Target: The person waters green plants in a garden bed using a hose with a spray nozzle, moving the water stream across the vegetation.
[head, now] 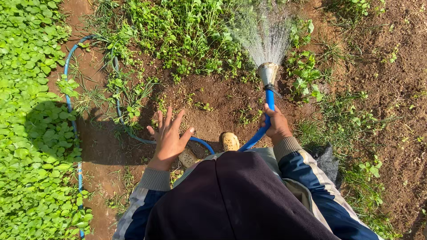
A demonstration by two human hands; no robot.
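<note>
My right hand (276,124) grips a blue hose (269,100) just below its metal spray nozzle (267,72). Water fans out of the nozzle (262,35) onto green plants ahead. My left hand (169,138) is held out flat over bare soil, fingers spread, holding nothing. The hose runs back under my body and loops left along the ground (71,111). Two light-coloured shoes (230,141) show below my hands.
A dense bed of round-leaved green plants (26,133) fills the left side. Low weeds and seedlings (187,35) grow ahead. Bare brown soil (391,89) lies to the right, with a dark cloth or bag (328,161) beside my right arm.
</note>
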